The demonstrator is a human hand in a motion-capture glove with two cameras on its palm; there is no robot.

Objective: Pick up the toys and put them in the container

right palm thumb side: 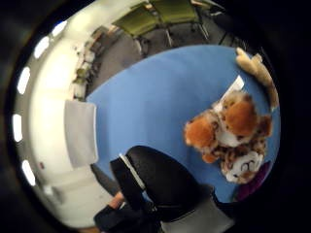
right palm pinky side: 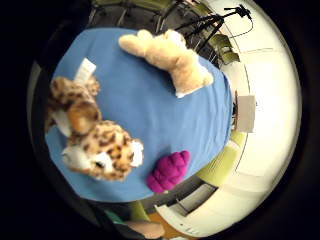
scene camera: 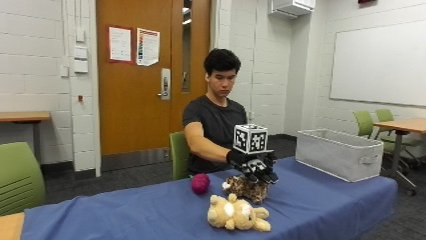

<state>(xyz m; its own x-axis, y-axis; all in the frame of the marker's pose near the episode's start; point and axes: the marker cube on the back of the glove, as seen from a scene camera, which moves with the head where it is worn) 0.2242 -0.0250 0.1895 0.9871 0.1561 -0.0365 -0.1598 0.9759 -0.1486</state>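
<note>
Nearby, magenta toy (scene camera: 200,183) (beside leopard (scene camera: 246,188)), tan bunny (scene camera: 236,214).

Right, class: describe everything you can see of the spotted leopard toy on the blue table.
The spotted leopard toy is a plush with tan fur, dark spots, a white muzzle and orange patches, and a white tag beside it. It lies on the blue tablecloth, between the magenta ball and the cream plush. In the outside view the gloved right hand is directly above it; whether they touch cannot be told.
</note>
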